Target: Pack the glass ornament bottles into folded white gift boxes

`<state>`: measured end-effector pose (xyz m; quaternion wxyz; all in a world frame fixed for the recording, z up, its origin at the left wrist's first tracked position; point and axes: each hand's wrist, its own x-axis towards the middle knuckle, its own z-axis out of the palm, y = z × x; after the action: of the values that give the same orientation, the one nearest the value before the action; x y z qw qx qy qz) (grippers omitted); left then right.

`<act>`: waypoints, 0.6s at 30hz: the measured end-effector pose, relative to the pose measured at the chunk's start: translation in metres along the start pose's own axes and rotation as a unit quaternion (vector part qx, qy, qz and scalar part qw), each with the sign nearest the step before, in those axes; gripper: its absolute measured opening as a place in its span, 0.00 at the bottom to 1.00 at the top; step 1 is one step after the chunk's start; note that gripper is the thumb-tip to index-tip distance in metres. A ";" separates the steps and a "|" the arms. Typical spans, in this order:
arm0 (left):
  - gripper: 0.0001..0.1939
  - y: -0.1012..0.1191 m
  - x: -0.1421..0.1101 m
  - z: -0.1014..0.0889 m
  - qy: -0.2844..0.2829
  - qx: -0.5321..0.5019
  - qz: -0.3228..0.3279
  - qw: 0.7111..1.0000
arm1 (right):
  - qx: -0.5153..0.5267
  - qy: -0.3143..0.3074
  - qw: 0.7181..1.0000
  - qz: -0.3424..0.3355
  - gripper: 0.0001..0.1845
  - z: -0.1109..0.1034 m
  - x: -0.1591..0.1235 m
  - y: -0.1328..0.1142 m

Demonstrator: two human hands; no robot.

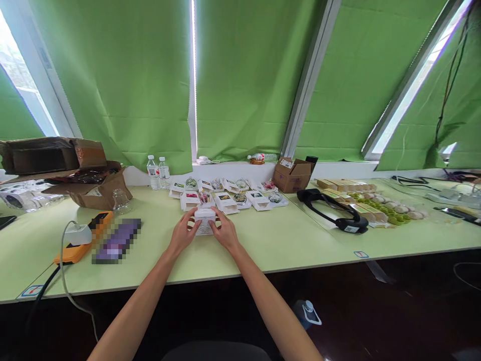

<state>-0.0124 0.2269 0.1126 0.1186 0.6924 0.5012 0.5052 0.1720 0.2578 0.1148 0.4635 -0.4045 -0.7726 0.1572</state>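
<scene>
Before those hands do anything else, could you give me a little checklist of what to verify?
1. Left hand touching the small white box: ok.
2. Right hand touching its other side: ok.
3. What is inside that box: cannot tell.
4. Black headset apart from both hands: ok, well off to the right.
5. Plastic bottle on the windowsill upright: not ok, lying on its side.

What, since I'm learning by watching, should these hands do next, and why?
Perhaps steady the printed white carton with the left hand while the right hand gently lifts at its top: both hands already flank it, near that top.
</scene>
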 end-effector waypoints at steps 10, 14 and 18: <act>0.24 0.000 0.001 -0.001 0.000 0.000 0.012 1.000 | 0.009 0.004 1.000 0.000 0.30 0.000 0.000 -0.001; 0.24 0.000 0.001 -0.001 0.001 -0.006 0.008 1.000 | 0.014 0.004 1.000 -0.002 0.30 0.000 0.000 0.000; 0.24 0.000 0.001 -0.001 0.001 -0.008 0.001 1.000 | 0.016 0.003 1.000 0.003 0.29 0.000 0.001 0.000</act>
<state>-0.0126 0.2276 0.1140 0.1230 0.6914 0.4963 0.5104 0.1716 0.2585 0.1148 0.4716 -0.3999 -0.7673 0.1701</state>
